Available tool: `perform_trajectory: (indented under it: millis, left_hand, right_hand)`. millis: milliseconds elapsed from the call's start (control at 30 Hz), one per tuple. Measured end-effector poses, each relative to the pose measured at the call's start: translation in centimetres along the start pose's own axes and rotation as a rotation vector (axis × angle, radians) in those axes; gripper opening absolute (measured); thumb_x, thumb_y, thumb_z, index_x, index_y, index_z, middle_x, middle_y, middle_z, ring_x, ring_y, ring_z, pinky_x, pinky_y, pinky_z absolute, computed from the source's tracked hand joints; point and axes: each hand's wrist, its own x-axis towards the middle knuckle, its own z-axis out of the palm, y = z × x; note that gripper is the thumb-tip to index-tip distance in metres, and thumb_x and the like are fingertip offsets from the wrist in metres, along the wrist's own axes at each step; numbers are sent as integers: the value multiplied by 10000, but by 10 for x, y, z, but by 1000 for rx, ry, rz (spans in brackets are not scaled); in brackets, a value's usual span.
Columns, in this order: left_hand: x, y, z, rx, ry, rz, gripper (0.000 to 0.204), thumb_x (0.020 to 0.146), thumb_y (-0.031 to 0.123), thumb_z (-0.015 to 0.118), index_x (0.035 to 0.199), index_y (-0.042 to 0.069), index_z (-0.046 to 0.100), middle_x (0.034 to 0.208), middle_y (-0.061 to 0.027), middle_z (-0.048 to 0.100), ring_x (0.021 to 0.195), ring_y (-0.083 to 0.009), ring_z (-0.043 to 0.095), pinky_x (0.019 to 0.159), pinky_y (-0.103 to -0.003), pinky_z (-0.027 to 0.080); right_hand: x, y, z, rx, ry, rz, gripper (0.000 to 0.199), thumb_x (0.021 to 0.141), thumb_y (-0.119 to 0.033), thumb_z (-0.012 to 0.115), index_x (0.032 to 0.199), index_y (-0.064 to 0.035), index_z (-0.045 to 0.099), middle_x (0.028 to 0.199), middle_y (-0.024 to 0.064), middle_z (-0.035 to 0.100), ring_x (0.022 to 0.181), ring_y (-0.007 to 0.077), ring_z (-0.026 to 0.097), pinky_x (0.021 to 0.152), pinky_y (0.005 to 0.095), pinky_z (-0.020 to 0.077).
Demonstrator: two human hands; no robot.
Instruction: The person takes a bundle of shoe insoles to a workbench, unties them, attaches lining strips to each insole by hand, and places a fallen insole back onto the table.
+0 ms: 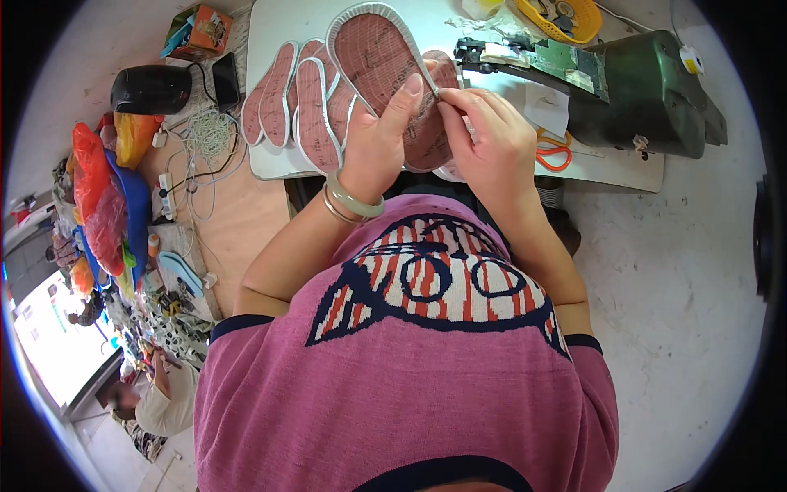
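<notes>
A reddish-brown shoe insole [373,61] with a white bound edge is raised above the white table. My left hand [377,148] grips its narrower part, thumb on the face and the other fingers hidden behind. On the insole's right edge, the fingers of my right hand [496,135] are pinched at the white binding. Whether a thread or anything small lies between those fingertips cannot be made out. Several similar insoles lie on the table left of my hands, among them one insole [311,115] close to my left wrist. Another insole [430,152] is partly covered by my hands.
A dark green sewing machine [648,98] stands on the table [602,168] at the right. Orange-handled scissors [554,156] lie before it, and a yellow basket [586,29] sits behind. Left are a phone [225,80], tangled cord [209,135] and colored bags. A person [168,402] is at far lower left.
</notes>
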Motion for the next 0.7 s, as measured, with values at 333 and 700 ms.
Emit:
perform_trajectory:
  millis: [333, 700]
  left_hand:
    - [-15, 1, 21, 216, 110, 326, 244, 974, 148, 501, 1114, -31, 591, 988, -58, 638, 879, -101, 575, 766, -253, 485]
    - [-16, 0, 18, -100, 102, 0, 211, 981, 141, 480, 1044, -27, 591, 872, -29, 611, 762, -84, 567, 663, -244, 487]
  right_hand:
    - [-1, -8, 4, -203, -8, -36, 77, 759, -69, 656, 823, -52, 616, 767, 68, 636, 682, 240, 618, 591, 332, 502]
    - [-3, 8, 4, -63, -79, -19, 77, 735, -38, 664, 799, -54, 625, 725, 73, 645, 634, 250, 634, 565, 329, 505]
